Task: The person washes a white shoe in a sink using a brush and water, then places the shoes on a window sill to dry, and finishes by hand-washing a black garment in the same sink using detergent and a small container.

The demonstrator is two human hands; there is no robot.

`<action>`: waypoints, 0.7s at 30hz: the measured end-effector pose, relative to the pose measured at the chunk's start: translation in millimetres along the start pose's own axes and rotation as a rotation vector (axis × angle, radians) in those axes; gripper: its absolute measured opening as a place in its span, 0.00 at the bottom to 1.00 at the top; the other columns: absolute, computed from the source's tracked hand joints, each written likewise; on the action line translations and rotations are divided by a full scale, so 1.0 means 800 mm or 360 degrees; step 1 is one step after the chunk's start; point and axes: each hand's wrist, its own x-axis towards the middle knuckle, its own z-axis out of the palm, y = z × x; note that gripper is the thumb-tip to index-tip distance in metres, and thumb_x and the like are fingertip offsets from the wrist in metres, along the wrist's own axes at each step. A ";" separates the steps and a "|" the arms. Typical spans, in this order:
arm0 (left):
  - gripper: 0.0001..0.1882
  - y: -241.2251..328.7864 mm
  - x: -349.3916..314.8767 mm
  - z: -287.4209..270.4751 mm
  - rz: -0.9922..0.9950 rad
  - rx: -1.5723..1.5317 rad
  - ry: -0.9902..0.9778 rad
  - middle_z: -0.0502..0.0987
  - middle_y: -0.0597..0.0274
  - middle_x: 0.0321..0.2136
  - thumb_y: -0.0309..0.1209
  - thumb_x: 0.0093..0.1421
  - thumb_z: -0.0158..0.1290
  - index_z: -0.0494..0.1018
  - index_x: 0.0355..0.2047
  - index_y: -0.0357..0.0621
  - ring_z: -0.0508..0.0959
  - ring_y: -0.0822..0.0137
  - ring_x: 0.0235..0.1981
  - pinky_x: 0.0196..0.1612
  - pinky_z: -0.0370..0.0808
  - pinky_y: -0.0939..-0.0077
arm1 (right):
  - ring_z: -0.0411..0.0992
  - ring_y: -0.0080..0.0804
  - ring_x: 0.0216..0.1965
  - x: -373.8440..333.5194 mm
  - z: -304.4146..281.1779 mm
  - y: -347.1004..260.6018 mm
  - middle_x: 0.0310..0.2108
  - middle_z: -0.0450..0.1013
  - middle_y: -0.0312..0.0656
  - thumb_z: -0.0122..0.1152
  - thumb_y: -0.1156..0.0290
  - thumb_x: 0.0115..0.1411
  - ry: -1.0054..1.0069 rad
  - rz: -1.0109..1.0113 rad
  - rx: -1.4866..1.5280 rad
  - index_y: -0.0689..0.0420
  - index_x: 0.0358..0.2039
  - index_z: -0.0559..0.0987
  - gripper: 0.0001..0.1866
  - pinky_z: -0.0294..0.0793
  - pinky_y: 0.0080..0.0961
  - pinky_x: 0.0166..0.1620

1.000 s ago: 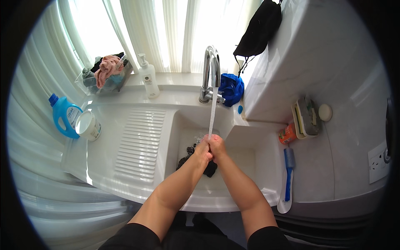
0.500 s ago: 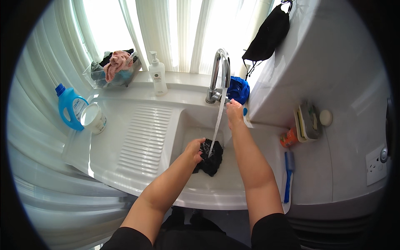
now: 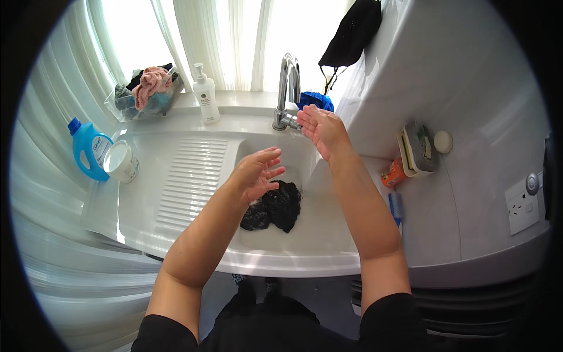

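Note:
A wet black cloth lies bunched in the basin of the white sink. Above its far left side my left hand hovers, fingers spread, holding nothing. My right hand is raised beside the lever of the chrome faucet, palm turned inward and fingers stretched out. Nothing is in it, and whether a fingertip touches the lever I cannot tell. No water stream shows under the spout.
A ribbed washboard fills the sink's left part. Around it stand a pump bottle, a blue detergent jug, a white tub and a clear bin of cloths. To the right are a blue brush and a wall caddy.
The water stream from the faucet has stopped. My left hand has let go of the black cloth and risen off it. My right hand's fingers have opened at the lever.

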 end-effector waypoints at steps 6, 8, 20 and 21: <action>0.25 0.035 -0.059 0.017 0.0584 -0.0427 -0.0865 0.69 0.45 0.50 0.36 0.63 0.45 0.60 0.55 0.33 0.72 0.53 0.50 0.54 0.67 0.55 | 0.66 0.42 0.55 -0.088 -0.031 -0.022 0.51 0.68 0.53 0.48 0.62 0.63 -0.0625 -0.0444 0.0503 0.66 0.54 0.66 0.24 0.62 0.34 0.59; 0.25 -0.019 -0.036 -0.013 0.0493 -0.0747 -0.1201 0.70 0.44 0.50 0.37 0.62 0.47 0.62 0.53 0.31 0.72 0.53 0.49 0.53 0.69 0.59 | 0.68 0.42 0.53 -0.092 -0.077 0.062 0.51 0.69 0.49 0.50 0.61 0.62 -0.0855 0.0040 0.0930 0.58 0.55 0.67 0.23 0.65 0.37 0.57; 0.20 0.076 -0.142 0.062 0.1023 0.0596 -0.0631 0.73 0.49 0.46 0.38 0.65 0.42 0.66 0.52 0.38 0.74 0.60 0.48 0.53 0.69 0.62 | 0.75 0.29 0.27 -0.160 -0.020 -0.097 0.25 0.75 0.43 0.57 0.71 0.59 -0.0597 -0.0541 -0.0098 0.64 0.33 0.79 0.08 0.77 0.24 0.36; 0.22 0.081 -0.142 0.055 0.1067 0.0344 -0.1012 0.71 0.47 0.49 0.39 0.66 0.38 0.63 0.54 0.38 0.73 0.58 0.49 0.54 0.68 0.59 | 0.75 0.32 0.30 -0.167 -0.030 -0.109 0.27 0.75 0.44 0.55 0.72 0.60 -0.0872 -0.0697 0.0091 0.62 0.37 0.78 0.08 0.76 0.26 0.38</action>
